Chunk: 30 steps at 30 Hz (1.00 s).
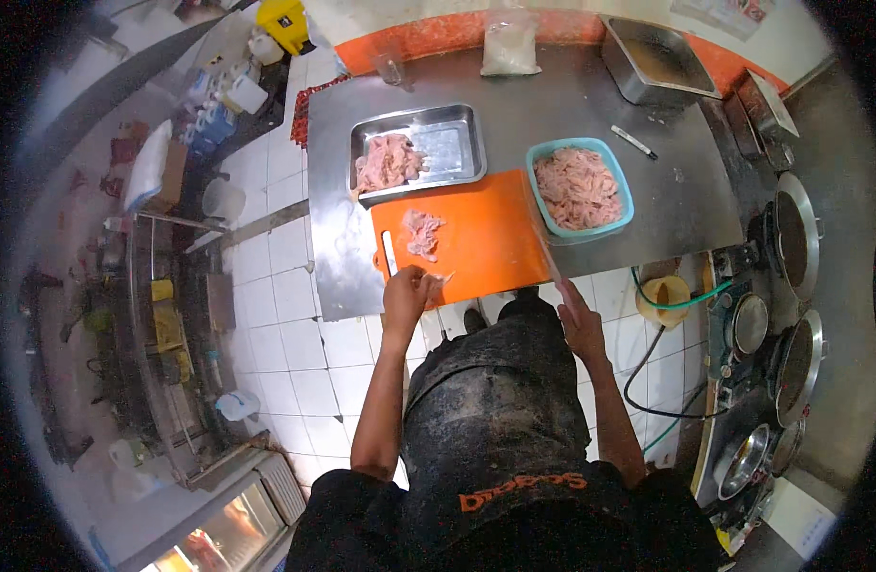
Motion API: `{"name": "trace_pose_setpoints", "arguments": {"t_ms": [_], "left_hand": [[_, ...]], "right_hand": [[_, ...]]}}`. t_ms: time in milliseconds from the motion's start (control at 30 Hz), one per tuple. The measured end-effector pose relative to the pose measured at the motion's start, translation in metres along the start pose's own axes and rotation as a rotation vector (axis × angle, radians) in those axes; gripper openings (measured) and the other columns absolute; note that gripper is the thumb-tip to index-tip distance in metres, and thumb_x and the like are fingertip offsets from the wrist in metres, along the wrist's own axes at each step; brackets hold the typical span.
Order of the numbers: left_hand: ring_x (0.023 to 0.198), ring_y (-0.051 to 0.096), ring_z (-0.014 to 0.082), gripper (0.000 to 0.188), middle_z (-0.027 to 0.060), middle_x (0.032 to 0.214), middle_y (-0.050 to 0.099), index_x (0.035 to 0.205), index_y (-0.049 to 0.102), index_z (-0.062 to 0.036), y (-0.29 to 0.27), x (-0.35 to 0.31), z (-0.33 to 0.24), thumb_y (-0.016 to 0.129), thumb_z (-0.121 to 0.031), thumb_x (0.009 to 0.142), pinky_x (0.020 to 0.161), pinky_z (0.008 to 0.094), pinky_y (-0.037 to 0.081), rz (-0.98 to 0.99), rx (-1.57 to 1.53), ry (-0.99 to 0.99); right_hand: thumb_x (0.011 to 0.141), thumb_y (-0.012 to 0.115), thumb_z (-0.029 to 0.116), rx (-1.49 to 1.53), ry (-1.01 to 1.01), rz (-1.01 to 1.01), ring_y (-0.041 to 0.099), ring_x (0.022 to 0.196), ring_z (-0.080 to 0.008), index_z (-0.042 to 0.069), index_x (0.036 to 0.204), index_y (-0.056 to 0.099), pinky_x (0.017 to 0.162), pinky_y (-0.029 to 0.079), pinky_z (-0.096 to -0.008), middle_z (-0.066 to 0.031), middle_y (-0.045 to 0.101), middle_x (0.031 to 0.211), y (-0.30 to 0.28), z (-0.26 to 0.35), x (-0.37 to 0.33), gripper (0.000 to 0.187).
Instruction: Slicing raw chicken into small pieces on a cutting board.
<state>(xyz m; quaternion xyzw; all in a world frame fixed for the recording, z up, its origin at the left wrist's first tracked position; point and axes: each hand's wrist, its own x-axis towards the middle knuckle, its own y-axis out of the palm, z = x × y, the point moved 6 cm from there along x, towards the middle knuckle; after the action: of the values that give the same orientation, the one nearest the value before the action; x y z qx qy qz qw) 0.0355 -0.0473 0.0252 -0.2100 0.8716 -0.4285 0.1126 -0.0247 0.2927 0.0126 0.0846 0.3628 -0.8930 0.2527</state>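
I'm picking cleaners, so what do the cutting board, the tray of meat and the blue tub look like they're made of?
Cutting board: probably plastic, since it is uniformly bright orange with a matte surface. Tray: looks like stainless steel, grey and reflective, with a rolled rim. Blue tub: likely plastic, pale teal, thin-walled, with rounded corners.

Pale meat strip (445, 278) on orange board (486, 238)

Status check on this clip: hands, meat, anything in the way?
Left hand pinching a meat scrap at the orange cutting board edge. Right hand empty, at the board's near corner. Sliced meat pile mid-board. Nothing obstructing.
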Motion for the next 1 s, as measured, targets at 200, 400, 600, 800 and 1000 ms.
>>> {"name": "trace_pose_setpoints", "arguments": {"t_ms": [200,400,600,800,1000], "left_hand": [[0.069,0.064,0.0141,0.02,0.0095,0.075,0.068,0.09,0.066,0.0028,0.007,0.033,-0.07,0.068,-0.017,0.085,0.063,0.0287,0.05,0.107,-0.566,0.094],[0.07,0.063,0.0106,0.019,0.0093,0.073,0.066,0.087,0.066,0.0035,-0.019,0.044,-0.119,0.07,-0.015,0.084,0.063,0.0264,0.05,0.025,-0.649,0.285],[0.067,0.064,0.0269,0.022,0.0161,0.072,0.065,0.085,0.065,0.0015,0.052,0.031,-0.025,0.074,-0.018,0.077,0.062,0.037,0.051,0.214,-0.449,-0.102],[0.085,0.061,0.0319,0.009,0.0155,0.089,0.063,0.083,0.065,-0.0019,0.049,0.026,-0.075,0.066,-0.01,0.079,0.073,0.0427,0.049,-0.094,-0.152,0.366],[0.084,0.057,0.0335,0.01,0.0161,0.086,0.056,0.083,0.064,-0.0031,0.089,0.036,-0.042,0.065,-0.009,0.075,0.074,0.0428,0.048,0.069,0.022,0.415]], "right_hand": [[0.096,0.049,0.019,-0.033,-0.142,-0.075,0.052,0.119,-0.037,0.011,0.141,0.039,0.097,0.045,-0.0404,-0.0143,0.052,0.135,-0.003,0.025,0.008,0.047],[0.095,0.051,0.018,0.018,-0.112,-0.094,0.054,0.117,-0.0378,0.013,0.141,0.039,0.095,0.047,-0.0402,-0.0162,0.052,0.134,0.0,0.017,0.01,0.047],[0.094,0.052,0.018,-0.065,-0.218,-0.145,0.056,0.111,-0.0397,0.017,0.142,0.037,0.092,0.049,-0.0416,-0.0173,0.052,0.133,0.012,0.025,0.012,0.05],[0.094,0.051,0.017,-0.143,-0.025,0.045,0.058,0.107,-0.0391,0.021,0.144,0.034,0.09,0.049,-0.044,-0.0143,0.053,0.132,0.049,-0.001,0.008,0.052],[0.095,0.049,0.019,-0.152,-0.21,0.078,0.061,0.1,-0.0407,0.021,0.143,0.035,0.085,0.051,-0.0466,-0.0163,0.057,0.126,0.05,-0.04,-0.009,0.051]]}}
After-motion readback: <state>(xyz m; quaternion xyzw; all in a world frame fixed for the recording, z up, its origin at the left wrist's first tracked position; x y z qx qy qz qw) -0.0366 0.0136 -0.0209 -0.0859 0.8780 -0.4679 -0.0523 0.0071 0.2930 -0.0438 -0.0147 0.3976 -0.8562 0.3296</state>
